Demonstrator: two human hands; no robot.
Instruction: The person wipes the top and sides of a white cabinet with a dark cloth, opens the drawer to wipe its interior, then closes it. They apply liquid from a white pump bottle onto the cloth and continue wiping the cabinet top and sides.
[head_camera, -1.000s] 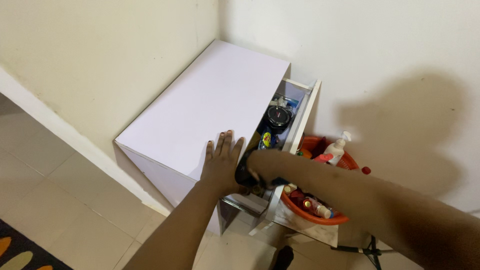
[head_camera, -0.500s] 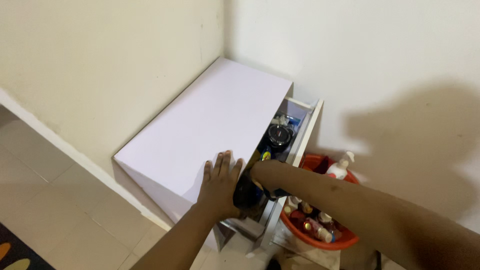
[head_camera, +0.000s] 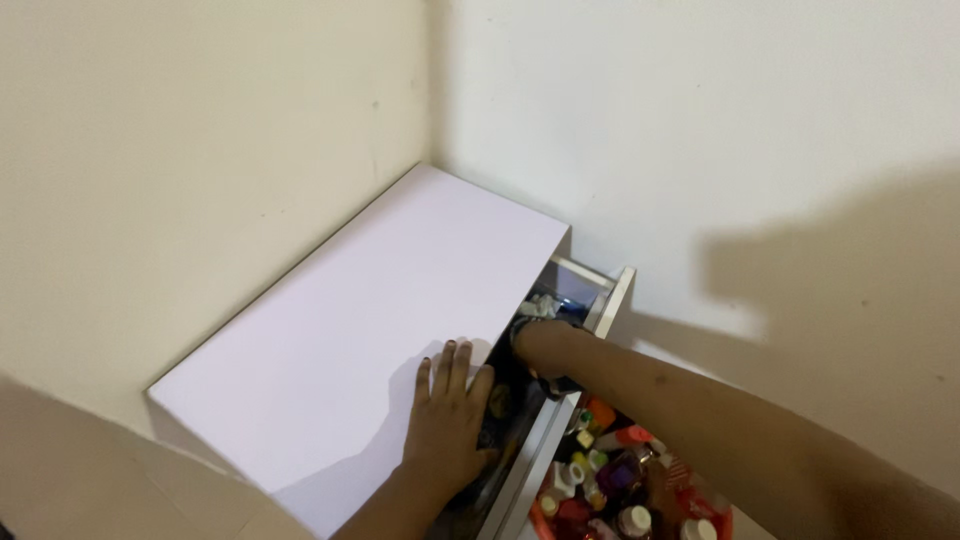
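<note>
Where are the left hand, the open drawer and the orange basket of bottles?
left hand (head_camera: 447, 425): head view, back of the hand.
open drawer (head_camera: 612, 297): head view, white front panel.
orange basket (head_camera: 725, 518): head view, right rim.

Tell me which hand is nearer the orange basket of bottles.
Right. The right hand reaches into the open drawer, its forearm passing just above the basket. The left hand lies flat on the cabinet top, on the drawer's far side from the basket.
</note>
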